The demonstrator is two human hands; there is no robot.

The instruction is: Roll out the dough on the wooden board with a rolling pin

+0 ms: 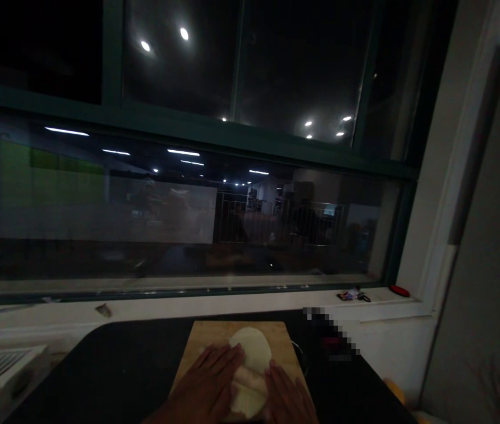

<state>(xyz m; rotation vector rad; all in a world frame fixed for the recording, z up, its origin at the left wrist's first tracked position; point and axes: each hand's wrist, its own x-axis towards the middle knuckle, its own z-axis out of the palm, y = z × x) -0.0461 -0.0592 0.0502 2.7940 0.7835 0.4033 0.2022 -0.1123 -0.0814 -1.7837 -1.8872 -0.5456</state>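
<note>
A flat round of pale dough (253, 347) lies on a wooden board (203, 333). Across the dough runs a pale, slightly slanted bar that looks like a rolling pin (250, 380); its ends are hidden beneath my hands. My left hand (209, 380) rests over the left side, its fingers stretched forward and touching the dough's edge. On the right, my right hand (287, 391) lies with extended fingers at the dough's right edge. The picture is dim and a little blurred.
The board sits on a black table (117, 359). Behind it, a windowsill (232, 300) carries a small packet (349, 294) and a red round object (400, 291). A pixelated dark item (333, 335) lies right of the board. A white vented unit (2, 377) stands at left.
</note>
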